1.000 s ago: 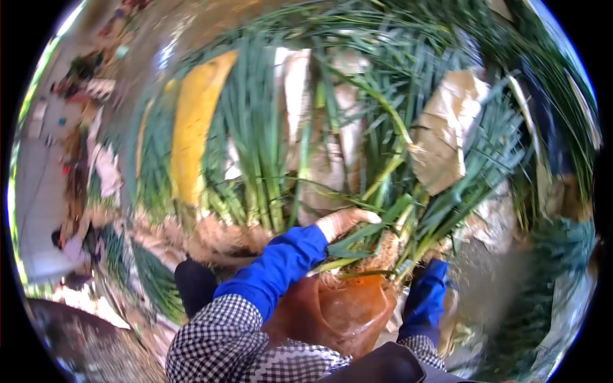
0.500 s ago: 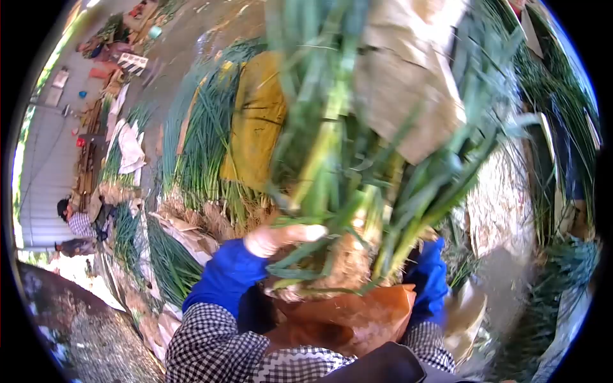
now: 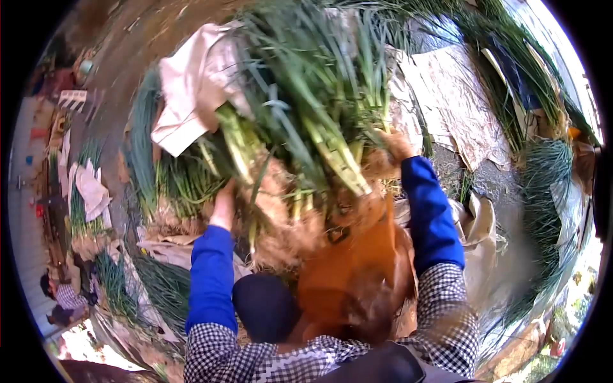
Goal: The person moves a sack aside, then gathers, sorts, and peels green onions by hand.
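Note:
A wide, loose bundle of green onions point(image 3: 332, 143) spreads out in front of me, leaves pointing away and tangled roots toward me. My left hand point(image 3: 224, 199) grips its left side, the fingertips hidden among stalks and roots. On the opposite side, my right hand point(image 3: 397, 145) is closed around stalks just above the roots, its fingers partly covered. A pale cloth or paper sheet point(image 3: 195, 86) lies over leaves beyond my left hand. Under the roots, an orange-brown plastic apron point(image 3: 357, 274) covers my lap. Blue sleeve covers point(image 3: 437, 214) reach over both forearms.
More green onions point(image 3: 143, 147) stand in rows to the left. A crumpled beige sheet point(image 3: 456, 96) lies on the ground at the right, with another onion heap point(image 3: 543, 210) beyond it. Another person point(image 3: 67, 297) sits at the far left.
The onion bundle, held up close before me earlier, is now lower and farther forward. Both arms have stretched out and apart. My view has shifted, and the pale sheet shows at the left.

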